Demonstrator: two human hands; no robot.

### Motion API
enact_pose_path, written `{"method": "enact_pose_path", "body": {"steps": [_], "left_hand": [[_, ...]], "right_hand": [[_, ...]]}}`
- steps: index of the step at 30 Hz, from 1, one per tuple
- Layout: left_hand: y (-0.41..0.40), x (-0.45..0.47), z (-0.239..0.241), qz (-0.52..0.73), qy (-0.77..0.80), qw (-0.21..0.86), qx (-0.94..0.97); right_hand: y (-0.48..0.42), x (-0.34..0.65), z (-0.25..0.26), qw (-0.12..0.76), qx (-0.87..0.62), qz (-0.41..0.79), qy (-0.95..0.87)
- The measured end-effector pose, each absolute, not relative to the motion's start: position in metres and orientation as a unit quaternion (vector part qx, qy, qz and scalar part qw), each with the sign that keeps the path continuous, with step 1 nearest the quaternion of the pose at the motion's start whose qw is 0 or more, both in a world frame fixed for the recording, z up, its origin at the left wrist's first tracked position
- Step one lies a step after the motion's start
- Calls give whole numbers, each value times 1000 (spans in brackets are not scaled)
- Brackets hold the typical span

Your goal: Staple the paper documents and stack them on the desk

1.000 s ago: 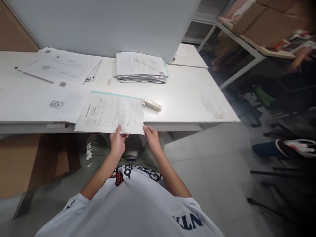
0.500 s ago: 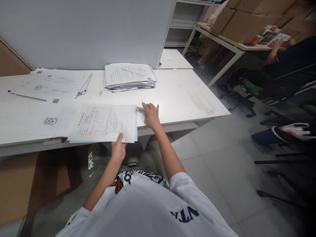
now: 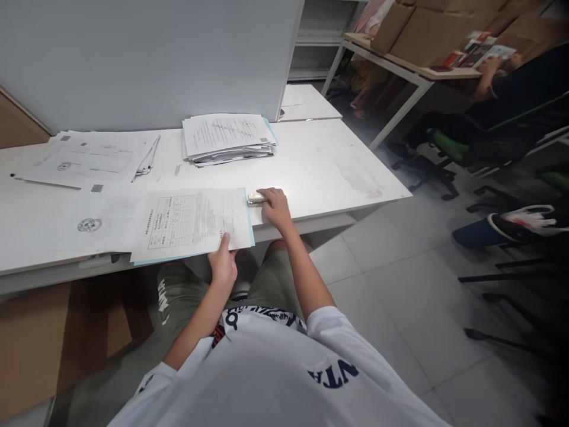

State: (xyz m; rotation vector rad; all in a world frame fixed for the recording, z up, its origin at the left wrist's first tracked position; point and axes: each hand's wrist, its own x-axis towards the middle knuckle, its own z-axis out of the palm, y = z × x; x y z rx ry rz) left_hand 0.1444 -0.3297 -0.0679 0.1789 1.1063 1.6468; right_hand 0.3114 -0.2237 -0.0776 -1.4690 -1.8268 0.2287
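Observation:
My left hand (image 3: pixel 223 265) pinches the front edge of a few printed sheets (image 3: pixel 195 216), thumb on top. A light blue sheet shows beneath them along the right and lower edges. The top page carries a table and lines of print, too small to read. Just right of the sheets, my right hand (image 3: pixel 277 209) grips a small cream-and-metal stapler (image 3: pixel 256 199) on the desk, fingers over its top. The stapler's front end is close beside the papers' right edge; whether it touches them I cannot tell.
A thick paper stack (image 3: pixel 229 139) stands at the back of the white desk (image 3: pixel 320 160), before a grey partition (image 3: pixel 146 59). Loose stamped sheets (image 3: pixel 89 157) lie left. To the right are another person's hands (image 3: pixel 491 62), cardboard boxes (image 3: pixel 435 35) and a blue bin (image 3: pixel 478 232).
My left hand has shifted the sheets slightly right and turned them, their right side swinging away from me. My right hand stays on the stapler. The view has shifted a little.

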Motion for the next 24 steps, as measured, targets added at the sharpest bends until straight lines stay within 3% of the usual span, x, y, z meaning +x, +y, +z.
{"method": "enact_pose_path", "body": {"steps": [12,24], "left_hand": [[-331,146,-77,604,456,643,117],[-336,153,-80,627,518,561,157]], "right_hand": [[-220,316,-85,447,-509,62,-733],[-222,318,-92,388,-528,-16,-755]]}}
